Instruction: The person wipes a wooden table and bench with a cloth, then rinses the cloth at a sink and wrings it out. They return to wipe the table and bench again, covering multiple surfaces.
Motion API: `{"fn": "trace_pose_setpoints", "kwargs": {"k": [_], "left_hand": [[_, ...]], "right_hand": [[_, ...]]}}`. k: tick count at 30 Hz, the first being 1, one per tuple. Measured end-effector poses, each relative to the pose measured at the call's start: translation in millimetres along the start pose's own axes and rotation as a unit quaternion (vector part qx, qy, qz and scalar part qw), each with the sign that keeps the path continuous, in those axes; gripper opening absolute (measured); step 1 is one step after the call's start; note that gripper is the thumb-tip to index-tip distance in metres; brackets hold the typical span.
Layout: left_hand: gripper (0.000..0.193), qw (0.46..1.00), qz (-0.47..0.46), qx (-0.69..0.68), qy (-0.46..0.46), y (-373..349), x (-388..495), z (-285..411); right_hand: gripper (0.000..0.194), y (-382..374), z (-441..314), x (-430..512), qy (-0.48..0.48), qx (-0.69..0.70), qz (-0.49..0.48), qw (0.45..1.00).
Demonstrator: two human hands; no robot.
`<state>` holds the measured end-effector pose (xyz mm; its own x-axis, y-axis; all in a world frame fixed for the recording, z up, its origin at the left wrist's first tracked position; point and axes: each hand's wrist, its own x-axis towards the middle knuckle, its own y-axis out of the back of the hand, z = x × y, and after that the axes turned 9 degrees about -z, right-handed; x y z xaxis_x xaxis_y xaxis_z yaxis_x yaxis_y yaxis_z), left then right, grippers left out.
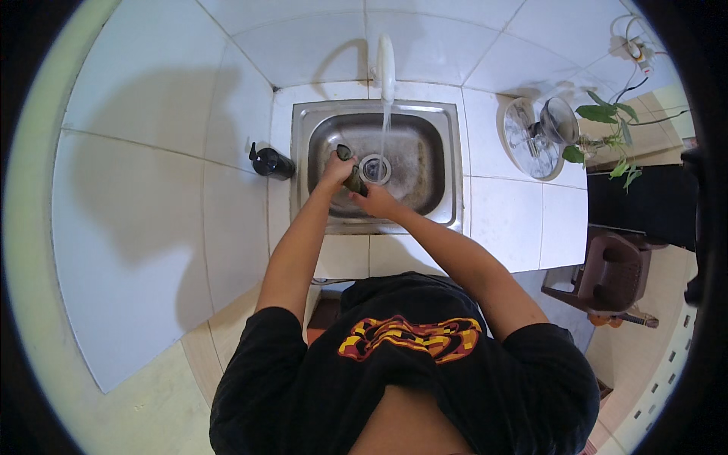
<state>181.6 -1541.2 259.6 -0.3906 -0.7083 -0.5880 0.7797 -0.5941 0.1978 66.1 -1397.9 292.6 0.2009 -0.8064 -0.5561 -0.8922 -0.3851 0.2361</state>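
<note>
My left hand (pixel 340 170) grips a dark green object (pixel 355 181) over the left part of the stainless steel sink (pixel 418 196). Its upper end sticks out above my fist; whether it is a wrung cloth or something stiff I cannot tell. My right hand (pixel 375 200) closes around the lower end, near the front of the basin. Water (pixel 387 122) runs from the white faucet (pixel 386 68) and falls beside the round drain (pixel 375 169), to the right of the object.
A black pump bottle (pixel 274 164) stands left of the sink against the tiled wall. On the right counter, a round marbled tray (pixel 526 151) carries a glass bowl-shaped vessel (pixel 559 121). Beyond it is a leafy plant (pixel 598 114). A brown chair (pixel 617 273) stands further right.
</note>
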Motion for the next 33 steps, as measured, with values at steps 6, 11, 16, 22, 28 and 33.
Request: {"fn": "trace_pose_setpoints", "kwargs": {"k": [6,11,16,22,28,33], "left_hand": [[0.068,0.951,-0.166,0.173,-0.195,14,-71,5],[0.059,0.880,-0.093,0.312,-0.347,-25,-129,-4],[0.048,0.924,-0.160,0.155,-0.312,-23,-124,-1],[0.051,0.930,-0.130,-0.335,0.078,-47,-92,-19],[0.057,0.750,-0.246,-0.597,0.145,-54,-56,-46],[0.042,0.771,-0.175,-0.605,0.096,-72,-42,-33]], "right_hand": [[0.066,15,13,-2,-0.083,0.719,-0.104,0.682],[0.047,33,2,9,-0.066,0.667,-0.101,0.735],[0.030,57,32,47,-0.087,0.697,-0.067,0.709],[0.033,57,41,73,-0.166,0.709,0.038,0.685],[0.041,36,16,30,-0.129,0.216,-0.058,0.966],[0.031,87,21,30,-0.057,0.155,-0.096,0.982]]}}
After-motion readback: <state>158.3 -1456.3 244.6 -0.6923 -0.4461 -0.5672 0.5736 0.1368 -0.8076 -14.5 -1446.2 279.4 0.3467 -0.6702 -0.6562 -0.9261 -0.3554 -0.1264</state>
